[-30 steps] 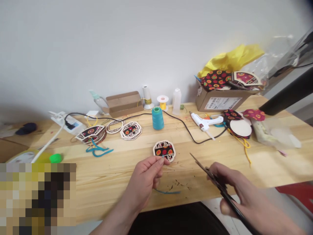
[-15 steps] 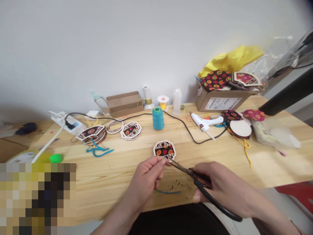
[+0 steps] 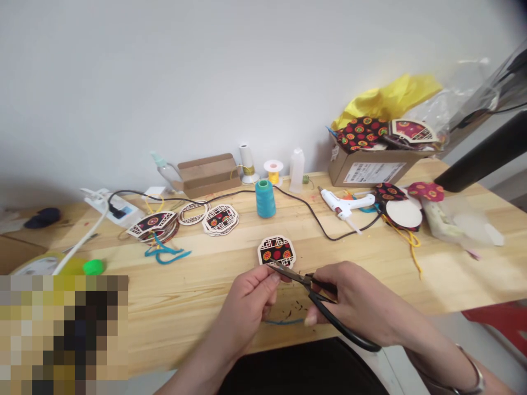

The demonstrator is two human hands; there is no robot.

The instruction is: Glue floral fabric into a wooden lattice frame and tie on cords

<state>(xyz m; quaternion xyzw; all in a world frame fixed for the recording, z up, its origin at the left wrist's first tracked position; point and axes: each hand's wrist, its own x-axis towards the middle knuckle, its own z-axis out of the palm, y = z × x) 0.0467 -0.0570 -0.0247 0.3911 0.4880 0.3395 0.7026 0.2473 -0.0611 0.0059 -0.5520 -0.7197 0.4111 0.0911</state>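
Note:
My left hand [image 3: 253,296] is pinched closed near the table's front edge, on a blue cord [image 3: 284,322] whose lower part trails below it. My right hand [image 3: 349,296] grips black-handled scissors [image 3: 329,310]. Their blades are slightly parted and reach to my left fingertips. Just beyond the fingers lies an octagonal wooden lattice piece [image 3: 276,251] with dark flowered fabric, its near edge partly hidden by the blades and fingers. Small dark scraps [image 3: 297,307] are scattered on the wood under my hands.
A teal thread cone [image 3: 265,199] stands behind the lattice piece. A white glue gun [image 3: 343,204] with a black cable lies to the right. Lattice pieces [image 3: 221,219] lie left of centre. A filled cardboard box [image 3: 366,167] is at back right, a power strip [image 3: 123,211] at left.
My right hand and the scissors have moved left, and the blade tips now lie across the left fingertips. The left hand has barely moved.

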